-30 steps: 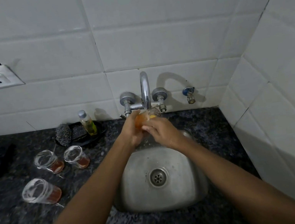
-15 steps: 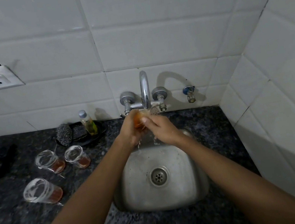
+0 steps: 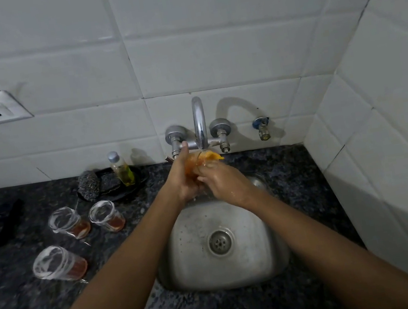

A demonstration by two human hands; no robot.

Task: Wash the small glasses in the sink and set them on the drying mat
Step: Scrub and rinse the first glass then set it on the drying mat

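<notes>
Scrubbing one glass (image 3: 196,162) under the tap (image 3: 199,122), left hand (image 3: 183,182) gripping it, right hand (image 3: 224,180) rubbing with an orange sponge (image 3: 212,156); three glasses (image 3: 75,229) (residue inside) wait left of the sink (image 3: 189,264).

Four small clear glasses show: three on the dark granite counter (image 3: 20,306), at (image 3: 69,222), (image 3: 107,215) and (image 3: 58,263), and one between the two hands (image 3: 194,165). One steel sink (image 3: 189,264), one chrome tap (image 3: 199,122), one yellow-liquid bottle (image 3: 121,169).

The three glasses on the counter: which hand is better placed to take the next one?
Left, probably. The three glasses stand left of the sink, on the left hand's side; the right hand would cross over.
</notes>
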